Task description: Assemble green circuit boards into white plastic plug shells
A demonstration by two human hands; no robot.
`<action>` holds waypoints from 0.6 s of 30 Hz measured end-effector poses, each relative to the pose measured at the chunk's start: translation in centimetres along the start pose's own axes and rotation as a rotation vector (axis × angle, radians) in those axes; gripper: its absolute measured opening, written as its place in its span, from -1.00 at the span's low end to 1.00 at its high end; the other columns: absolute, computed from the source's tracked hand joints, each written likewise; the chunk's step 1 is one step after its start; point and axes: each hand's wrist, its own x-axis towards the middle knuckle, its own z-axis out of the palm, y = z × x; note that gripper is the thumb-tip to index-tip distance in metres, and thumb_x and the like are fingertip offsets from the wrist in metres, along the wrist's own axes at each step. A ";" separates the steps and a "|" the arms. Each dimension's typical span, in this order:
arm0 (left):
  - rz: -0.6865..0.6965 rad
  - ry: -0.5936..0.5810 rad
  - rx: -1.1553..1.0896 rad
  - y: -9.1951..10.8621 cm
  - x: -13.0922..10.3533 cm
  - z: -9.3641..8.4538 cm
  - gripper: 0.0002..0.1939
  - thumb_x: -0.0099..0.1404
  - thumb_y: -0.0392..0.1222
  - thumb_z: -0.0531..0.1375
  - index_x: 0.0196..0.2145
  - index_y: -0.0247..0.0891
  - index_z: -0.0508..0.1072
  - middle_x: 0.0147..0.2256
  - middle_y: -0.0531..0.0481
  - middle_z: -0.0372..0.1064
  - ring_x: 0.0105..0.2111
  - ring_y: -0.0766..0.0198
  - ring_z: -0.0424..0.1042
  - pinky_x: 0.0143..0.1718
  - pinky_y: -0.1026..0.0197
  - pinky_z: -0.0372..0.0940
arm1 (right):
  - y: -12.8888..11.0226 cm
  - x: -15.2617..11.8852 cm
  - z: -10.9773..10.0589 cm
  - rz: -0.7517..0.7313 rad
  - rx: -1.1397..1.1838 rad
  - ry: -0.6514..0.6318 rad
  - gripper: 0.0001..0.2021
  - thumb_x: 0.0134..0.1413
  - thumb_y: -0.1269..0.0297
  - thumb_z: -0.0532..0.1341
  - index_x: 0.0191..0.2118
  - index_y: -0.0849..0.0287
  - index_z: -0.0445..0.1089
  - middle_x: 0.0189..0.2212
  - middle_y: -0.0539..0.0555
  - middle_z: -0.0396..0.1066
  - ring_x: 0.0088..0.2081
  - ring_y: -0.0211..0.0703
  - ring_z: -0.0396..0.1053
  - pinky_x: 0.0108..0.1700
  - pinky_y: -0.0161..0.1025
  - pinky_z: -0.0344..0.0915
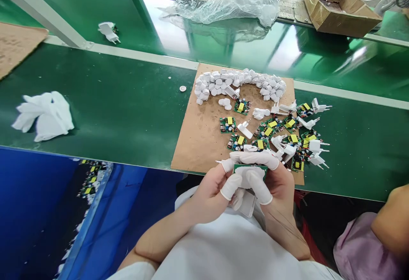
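Left hand [217,189] and right hand [275,182] are both pinching a white-topped green board [251,168], roughly 4 o'clock from mid-view. Bunch of white lumps [238,76] sits at its 12 o'clock, on cardboard [198,143].

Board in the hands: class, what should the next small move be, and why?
Probably press the white lump outward with both thumbs: the left hand and right hand steady the board between them, the thumbs rest on the lump, and green shows along the board's far edge.
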 end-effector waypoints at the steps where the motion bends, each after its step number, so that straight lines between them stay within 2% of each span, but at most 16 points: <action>1: -0.005 -0.005 -0.008 -0.1 0.0 0.0 -0.54 0.43 0.24 0.23 -0.10 -0.25 0.48 -0.57 0.15 0.25 -0.65 0.44 0.12 -0.59 0.33 0.09 | 0.1 0.0 0.1 0.005 -0.012 0.011 -0.82 0.39 0.18 0.25 -0.02 0.01 0.57 -0.02 0.10 0.69 -0.07 0.03 0.66 -0.01 -0.02 0.62; 4: 0.014 -0.022 0.019 -0.3 -0.2 -0.3 -0.61 0.45 0.18 0.22 -0.10 -0.23 0.50 -0.54 0.12 0.26 -0.62 0.40 0.17 -0.56 0.30 0.16 | 0.3 -0.1 -0.3 0.000 -0.028 -0.022 -0.75 0.41 0.07 0.22 0.05 0.00 0.54 0.00 0.11 0.67 -0.06 0.02 0.65 -0.03 -0.06 0.61; 6: 0.061 -0.034 0.140 0.0 -0.4 -0.6 -0.63 0.48 0.12 0.19 0.00 -0.20 0.53 -0.45 0.02 0.37 -0.54 0.32 0.27 -0.49 0.24 0.26 | 0.2 -0.1 -1.2 -0.020 -0.073 -0.085 -0.60 0.38 -0.02 0.24 0.22 -0.03 0.45 0.10 0.13 0.62 0.03 0.06 0.62 0.00 -0.06 0.60; 8: 0.119 -0.061 0.321 0.5 -0.6 -0.9 -0.62 0.50 0.08 0.16 0.10 -0.16 0.55 -0.30 -0.10 0.48 -0.40 0.20 0.39 -0.36 0.16 0.36 | -0.3 -0.2 -2.5 -0.060 -0.213 -0.179 -0.47 0.35 -0.04 0.27 0.34 -0.05 0.35 0.17 0.15 0.57 0.10 0.10 0.58 0.04 -0.04 0.58; 10: 0.151 -0.105 0.460 0.9 -0.8 -1.3 -0.62 0.50 0.04 0.16 0.13 -0.16 0.57 -0.20 -0.16 0.53 -0.30 0.13 0.43 -0.26 0.12 0.40 | -1.2 -0.2 -3.6 -0.144 -0.415 -0.271 -0.52 0.35 0.05 0.30 0.32 -0.07 0.39 0.15 0.14 0.59 0.09 0.11 0.58 0.08 -0.02 0.54; 12: 0.118 -0.140 0.476 1.0 -1.0 -1.7 -0.60 0.47 0.04 0.21 0.13 -0.18 0.58 -0.22 -0.14 0.52 -0.34 0.19 0.41 -0.30 0.17 0.38 | -2.2 -0.2 -4.2 -0.208 -0.572 -0.293 -0.65 0.37 0.17 0.30 0.21 -0.08 0.50 0.07 0.11 0.63 0.03 0.10 0.59 0.07 0.00 0.52; 14: 0.153 -0.117 0.362 0.9 -1.2 -1.9 -0.44 0.37 0.11 0.32 0.23 -0.18 0.51 -0.26 -0.10 0.50 -0.43 0.26 0.37 -0.44 0.26 0.32 | -2.9 -0.2 -4.2 -0.214 -0.623 -0.199 -0.73 0.35 0.25 0.32 0.12 -0.08 0.55 -0.01 0.10 0.65 -0.03 0.08 0.60 0.02 -0.01 0.54; 15: 0.222 -0.048 0.286 0.8 -1.3 -2.0 -0.37 0.33 0.14 0.35 0.26 -0.15 0.48 -0.27 -0.08 0.49 -0.45 0.28 0.37 -0.48 0.28 0.29 | -3.0 -0.2 -4.1 -0.215 -0.619 -0.116 -0.74 0.33 0.30 0.34 0.09 -0.09 0.56 -0.04 0.09 0.65 -0.07 0.06 0.61 -0.04 -0.04 0.56; 16: 0.313 0.051 0.219 0.7 -1.3 -1.9 -0.39 0.32 0.16 0.36 0.24 -0.12 0.50 -0.28 -0.08 0.50 -0.46 0.28 0.38 -0.50 0.29 0.27 | -3.0 -0.2 -3.9 -0.233 -0.602 -0.022 -0.73 0.30 0.34 0.36 0.06 -0.09 0.57 -0.07 0.08 0.65 -0.11 0.05 0.62 -0.09 -0.05 0.57; 17: 0.401 0.160 0.176 0.7 -1.3 -1.9 -0.50 0.36 0.16 0.32 0.15 -0.11 0.57 -0.29 -0.09 0.51 -0.45 0.27 0.40 -0.49 0.29 0.27 | -2.8 -0.1 -3.8 -0.271 -0.578 0.072 -0.71 0.26 0.37 0.38 0.04 -0.10 0.57 -0.09 0.08 0.65 -0.13 0.05 0.62 -0.12 -0.05 0.58; 18: 0.425 0.219 0.160 0.6 -1.2 -1.8 -0.61 0.42 0.15 0.26 0.00 -0.15 0.65 -0.32 -0.11 0.51 -0.43 0.26 0.41 -0.47 0.27 0.28 | -2.5 -0.1 -3.6 -0.313 -0.552 0.146 -0.68 0.23 0.40 0.39 0.04 -0.11 0.56 -0.10 0.08 0.65 -0.13 0.07 0.62 -0.12 -0.02 0.59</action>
